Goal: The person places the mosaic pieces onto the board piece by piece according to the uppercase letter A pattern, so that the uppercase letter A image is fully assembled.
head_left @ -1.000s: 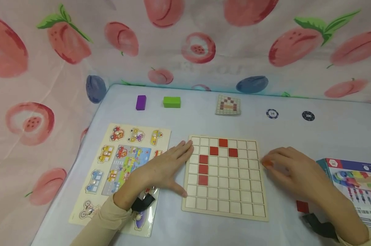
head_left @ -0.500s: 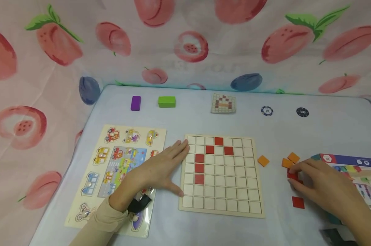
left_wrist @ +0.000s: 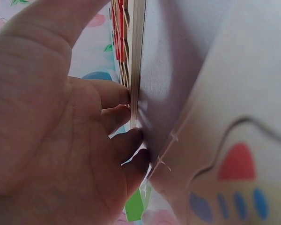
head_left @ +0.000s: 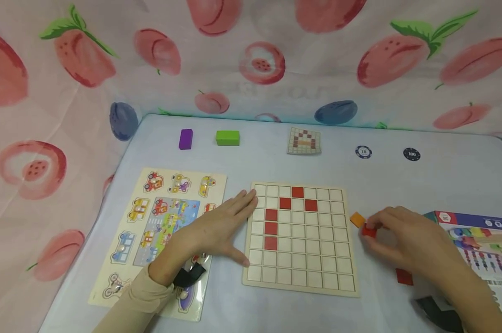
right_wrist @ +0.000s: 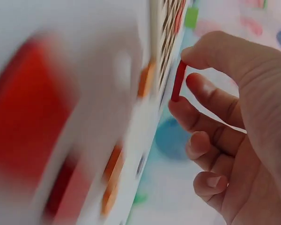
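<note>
Head view, from the left: a flat beige puzzle board with colourful vehicle pieces (head_left: 130, 226) lies partly covered by the left hand (head_left: 207, 236), whose fingers extend, thumb spread, to the left edge of a square pale wooden grid board (head_left: 298, 243), apparently steadying it. Six thin red square tiles (head_left: 270, 228) sit in its cells: one at the top, a pair below, three in a column toward the left. Behind lies a small card printed with a red-and-tan pattern (head_left: 303, 141). Just off the board's right edge is an orange square tile (head_left: 357, 219); close beside it, the right hand (head_left: 409, 238) pinches a single red square tile (head_left: 369, 231). A loose red tile (head_left: 404, 276) and a printed cardboard box (head_left: 500, 254) lie farther right. Judging by the card, the step in hand is filling the pattern's right side; the next move calls for lowering the pinched tile flat into a cell mirroring the left column. The left wrist view shows fingertips meeting the board's side; the right wrist view shows the pinched tile edge-on, raised between thumb and fingertip, plus two further orange tiles (right_wrist: 113, 164) hidden in the head view.
</note>
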`<state>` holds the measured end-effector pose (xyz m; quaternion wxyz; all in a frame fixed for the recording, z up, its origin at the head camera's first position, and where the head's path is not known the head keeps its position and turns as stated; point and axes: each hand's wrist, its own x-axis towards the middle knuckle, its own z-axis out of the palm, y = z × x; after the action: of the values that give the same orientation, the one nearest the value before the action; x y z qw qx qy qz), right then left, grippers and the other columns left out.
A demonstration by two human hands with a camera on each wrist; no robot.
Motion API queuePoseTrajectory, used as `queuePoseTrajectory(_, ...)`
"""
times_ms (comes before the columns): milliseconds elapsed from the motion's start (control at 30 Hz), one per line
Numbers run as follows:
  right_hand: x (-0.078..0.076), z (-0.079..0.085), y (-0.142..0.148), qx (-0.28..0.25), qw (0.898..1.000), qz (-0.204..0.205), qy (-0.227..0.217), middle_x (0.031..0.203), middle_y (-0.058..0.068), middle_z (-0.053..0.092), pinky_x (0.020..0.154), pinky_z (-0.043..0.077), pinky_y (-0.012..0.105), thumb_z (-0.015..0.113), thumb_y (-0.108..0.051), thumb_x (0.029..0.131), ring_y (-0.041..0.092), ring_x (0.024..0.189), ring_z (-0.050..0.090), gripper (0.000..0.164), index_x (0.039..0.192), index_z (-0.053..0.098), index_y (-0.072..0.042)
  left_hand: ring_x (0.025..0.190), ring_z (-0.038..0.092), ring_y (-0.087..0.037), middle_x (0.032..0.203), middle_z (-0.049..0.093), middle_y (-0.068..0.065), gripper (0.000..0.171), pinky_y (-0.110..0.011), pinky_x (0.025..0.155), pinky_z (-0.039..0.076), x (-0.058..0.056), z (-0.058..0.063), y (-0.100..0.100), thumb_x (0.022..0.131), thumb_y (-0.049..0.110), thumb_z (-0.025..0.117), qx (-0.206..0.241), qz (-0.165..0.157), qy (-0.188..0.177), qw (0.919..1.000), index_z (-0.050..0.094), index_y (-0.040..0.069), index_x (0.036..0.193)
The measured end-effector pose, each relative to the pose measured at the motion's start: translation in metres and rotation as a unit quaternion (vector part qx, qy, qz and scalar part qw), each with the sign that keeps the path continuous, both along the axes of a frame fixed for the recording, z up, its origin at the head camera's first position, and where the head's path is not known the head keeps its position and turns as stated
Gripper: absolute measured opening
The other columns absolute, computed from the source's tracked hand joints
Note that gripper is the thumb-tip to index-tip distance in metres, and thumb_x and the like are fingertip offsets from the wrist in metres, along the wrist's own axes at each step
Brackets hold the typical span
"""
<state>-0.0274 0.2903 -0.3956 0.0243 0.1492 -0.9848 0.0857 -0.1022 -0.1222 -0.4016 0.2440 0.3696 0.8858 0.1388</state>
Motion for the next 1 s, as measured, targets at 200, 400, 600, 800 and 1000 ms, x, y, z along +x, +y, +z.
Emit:
queuePoseTrajectory(200,-0.031,-0.003,-0.048,-0.021,0.996,0.091,0.01,0.093,-0.008,0.073,0.068,0.058,0.034,0.089,-0.033,0.084,0.01,0.082,0.061,0.021,0.098,0.077,-0.024,0.17,0.001,-0.031,0.182,-0.002,-0.008,0.138,-0.049,0.139,0.017,0.001,-0.002,-0.001,0.074,0.065,0.09,0.007,0.005,-0.005,0.9999,0.01,0.007,0.172)
queuePoseTrajectory(400,-0.036,-0.008,-0.059,-0.013,0.995,0.099,-0.011,0.103,-0.005,0.077,0.076,0.062,0.037,0.087,-0.028,0.088,0.015,0.093,0.068,0.017,0.103,0.083,-0.022,0.17,0.0,-0.03,0.182,-0.003,-0.007,0.139,-0.048,0.139,0.016,0.0,-0.004,0.001,0.075,0.066,0.089,0.005,0.001,-0.002,1.0,0.009,0.008,0.172)
queuePoseTrajectory(600,-0.019,-0.008,-0.038,-0.041,0.996,0.081,-0.013,0.12,-0.004,0.076,0.09,0.063,0.05,0.087,-0.029,0.088,0.023,0.111,0.07,0.029,0.117,0.081,-0.028,0.17,-0.001,-0.029,0.182,-0.004,-0.007,0.139,-0.047,0.139,0.015,-0.001,-0.003,0.0,0.075,0.067,0.089,-0.004,0.003,-0.003,1.0,0.009,0.008,0.172)
queuePoseTrajectory(800,0.013,-0.009,0.006,-0.027,0.998,-0.022,-0.055,0.119,0.001,0.075,0.084,0.062,0.052,0.091,-0.035,0.082,0.024,0.104,0.07,0.041,0.12,0.075,-0.029,0.17,0.0,-0.03,0.183,-0.004,-0.007,0.138,-0.049,0.139,0.018,0.0,-0.002,0.0,0.075,0.066,0.089,-0.006,0.001,-0.005,1.0,0.009,0.007,0.172)
queuePoseTrajectory(1000,0.039,-0.014,0.045,0.01,0.984,-0.087,-0.155,0.112,0.004,0.076,0.083,0.064,0.055,0.097,-0.037,0.075,0.024,0.099,0.065,0.042,0.11,0.077,-0.024,0.17,0.0,-0.03,0.183,-0.005,-0.006,0.139,-0.05,0.139,0.02,-0.002,-0.001,0.001,0.075,0.065,0.089,-0.01,0.003,-0.008,0.9999,0.008,0.008,0.172)
